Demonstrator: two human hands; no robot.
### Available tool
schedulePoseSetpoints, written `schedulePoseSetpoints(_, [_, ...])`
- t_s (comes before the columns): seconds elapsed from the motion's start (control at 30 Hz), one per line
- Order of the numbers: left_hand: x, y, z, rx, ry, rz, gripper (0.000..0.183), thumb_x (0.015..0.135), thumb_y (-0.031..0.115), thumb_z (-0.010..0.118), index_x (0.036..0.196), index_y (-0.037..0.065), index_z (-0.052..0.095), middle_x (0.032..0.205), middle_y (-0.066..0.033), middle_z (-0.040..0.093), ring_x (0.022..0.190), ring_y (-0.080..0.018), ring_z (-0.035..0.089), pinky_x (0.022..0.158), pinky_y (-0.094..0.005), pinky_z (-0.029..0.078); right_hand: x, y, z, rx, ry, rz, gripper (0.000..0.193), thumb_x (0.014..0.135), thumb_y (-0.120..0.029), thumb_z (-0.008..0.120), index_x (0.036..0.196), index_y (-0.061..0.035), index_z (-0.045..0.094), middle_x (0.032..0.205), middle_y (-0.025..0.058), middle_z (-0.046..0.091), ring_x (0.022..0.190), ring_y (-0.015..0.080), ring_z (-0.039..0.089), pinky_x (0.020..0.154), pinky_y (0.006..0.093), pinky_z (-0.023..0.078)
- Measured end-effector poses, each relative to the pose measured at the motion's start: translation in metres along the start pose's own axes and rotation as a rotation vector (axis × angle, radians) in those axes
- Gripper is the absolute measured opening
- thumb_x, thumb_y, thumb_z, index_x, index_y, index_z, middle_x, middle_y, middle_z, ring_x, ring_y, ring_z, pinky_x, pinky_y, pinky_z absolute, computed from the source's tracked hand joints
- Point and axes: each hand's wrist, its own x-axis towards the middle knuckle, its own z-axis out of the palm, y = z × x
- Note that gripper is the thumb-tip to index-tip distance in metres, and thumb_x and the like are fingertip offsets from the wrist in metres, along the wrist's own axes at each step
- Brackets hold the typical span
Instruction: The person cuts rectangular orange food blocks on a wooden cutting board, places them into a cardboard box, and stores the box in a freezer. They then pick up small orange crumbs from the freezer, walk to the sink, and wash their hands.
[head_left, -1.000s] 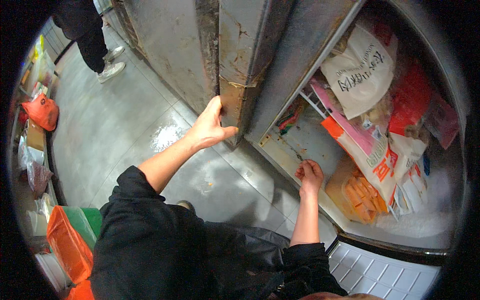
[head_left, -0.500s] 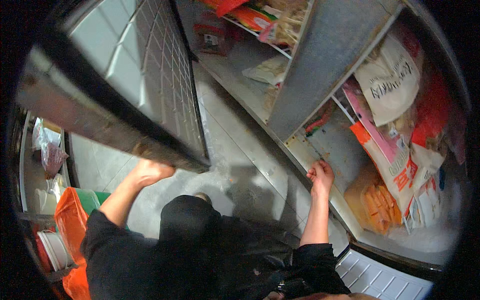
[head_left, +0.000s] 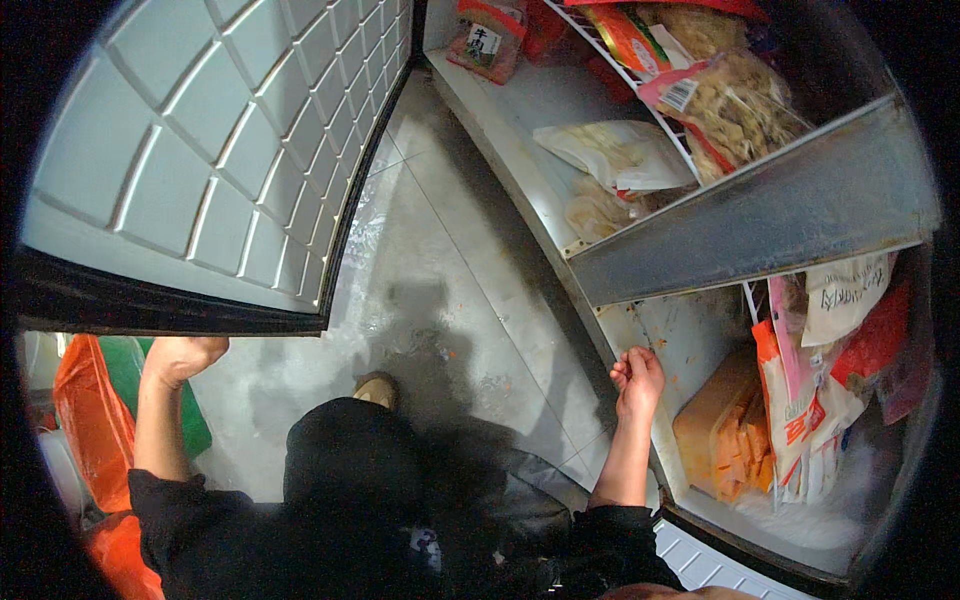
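Against bent left fingers (head_left: 212,345), the panelled door (head_left: 235,170); right fingers (head_left: 622,372) curled in; either grip unclear.

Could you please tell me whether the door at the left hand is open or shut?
Open: the door stands angled away from the cabinet, its ribbed inner face showing, with floor visible between them.

The door (head_left: 230,150) has swung wide to the left, bringing its pale, ribbed inside into view. The left hand (head_left: 188,358) has travelled with it, from upper centre to lower left, under the near edge. A second compartment (head_left: 505,115), holding bags (head_left: 625,155), now shows. Another person's legs have left view.
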Motion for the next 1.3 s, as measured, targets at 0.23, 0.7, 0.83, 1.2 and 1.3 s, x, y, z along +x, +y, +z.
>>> schedulePoseSetpoints(0.23, [-0.004,-0.015,0.023,0.169,-0.102,-0.103,0.006,0.065,0.01,0.059,0.06,0.01,0.058,0.064,-0.0085,0.056,0.06,-0.0282,0.054,0.055,-0.0402,0.043,0.002,0.002,0.007,-0.022,0.004,-0.027,0.008,0.089,-0.011,0.057,0.092,-0.0032,0.056,0.076,0.0055,0.06,0.058,0.0117,0.058,0.048,0.0235,0.05])
schedulePoseSetpoints(0.7, [0.015,-0.022,0.034,-0.874,0.143,-0.503,0.012,0.066,-0.005,0.056,0.072,0.004,0.053,0.069,-0.0021,0.052,0.06,-0.0169,0.047,0.055,-0.0323,0.042,0.008,-0.008,-0.001,-0.039,0.038,-0.025,0.015,0.088,-0.013,0.058,0.097,-0.0006,0.055,0.078,0.0062,0.059,0.058,0.0122,0.057,0.048,0.0242,0.05])
schedulePoseSetpoints(0.83, [0.017,-0.016,0.031,-0.712,0.173,-0.483,0.015,0.061,-0.007,0.052,0.073,0.002,0.051,0.068,-0.001,0.048,0.064,-0.0149,0.044,0.058,-0.0321,0.041,0.01,-0.009,-0.004,-0.018,0.043,-0.04,0.011,0.087,-0.012,0.059,0.094,-0.0025,0.057,0.075,0.0045,0.058,0.057,0.0118,0.056,0.048,0.0243,0.049])
schedulePoseSetpoints(1.2, [0.019,0.01,0.012,-0.688,0.067,-0.514,0.035,0.062,-0.005,0.052,0.096,-0.002,0.058,0.087,-0.0064,0.061,0.084,-0.0209,0.055,0.076,-0.0313,0.045,-0.002,-0.015,-0.014,0.024,0.081,-0.081,0.015,0.084,-0.01,0.059,0.096,-0.0006,0.058,0.073,0.0054,0.058,0.056,0.0127,0.056,0.048,0.0247,0.049])
schedulePoseSetpoints(1.3, [0.019,0.034,-0.001,-0.591,0.097,-0.461,0.022,0.064,-0.004,0.054,0.085,0.0,0.055,0.078,-0.0042,0.054,0.075,-0.0174,0.047,0.068,-0.0308,0.042,-0.008,-0.02,-0.018,0.09,0.048,-0.088,0.014,0.085,-0.009,0.058,0.095,0.0001,0.058,0.073,0.0057,0.058,0.058,0.0135,0.056,0.05,0.026,0.049])
